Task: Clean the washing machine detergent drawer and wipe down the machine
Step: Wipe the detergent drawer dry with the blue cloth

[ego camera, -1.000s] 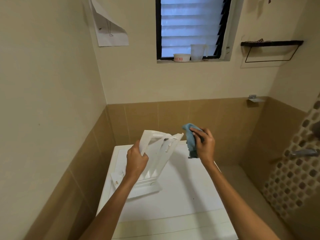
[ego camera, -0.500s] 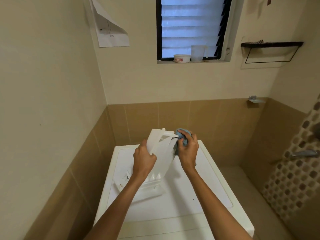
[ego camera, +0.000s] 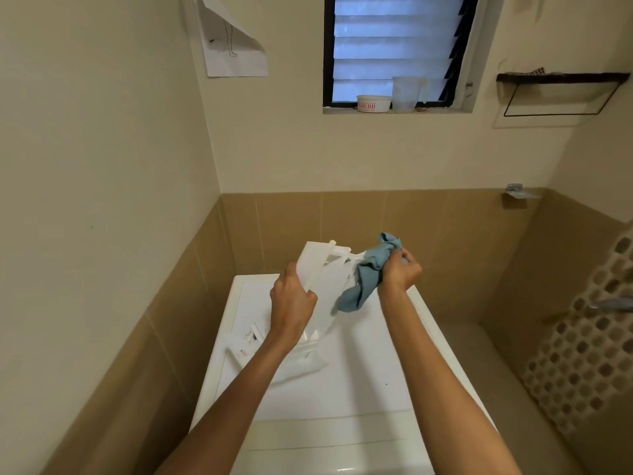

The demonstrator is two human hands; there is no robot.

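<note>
The person is standing over a white washing machine (ego camera: 329,399) that is sitting in the corner of a tan-tiled room. The left hand (ego camera: 291,301) is gripping the white detergent drawer (ego camera: 310,258) by its left edge, thumb curled over the front and fingers wrapped behind. The drawer is standing steeply tilted, with its upper end lifted toward the back wall and its lower end resting on the machine's top, left of centre. Its open slots are facing right, toward the other hand.

The right hand (ego camera: 399,272) is clutching a bunched blue cloth (ego camera: 366,279), fingers closed round its upper part. The cloth is pressing against the drawer's upper right edge. One end is poking up above the knuckles and the other is hanging down just beside the drawer. Both forearms are reaching in from the bottom of the view, above the machine's front edge.

On the window sill, under the louvred window (ego camera: 390,46), a white tub with red lettering (ego camera: 373,103) is sitting just beside a translucent measuring jug (ego camera: 406,92). A curling sheet of paper (ego camera: 233,49) is hanging on the wall to the left of the window. A black wire shelf (ego camera: 561,78) is jutting from the wall on the right.
</note>
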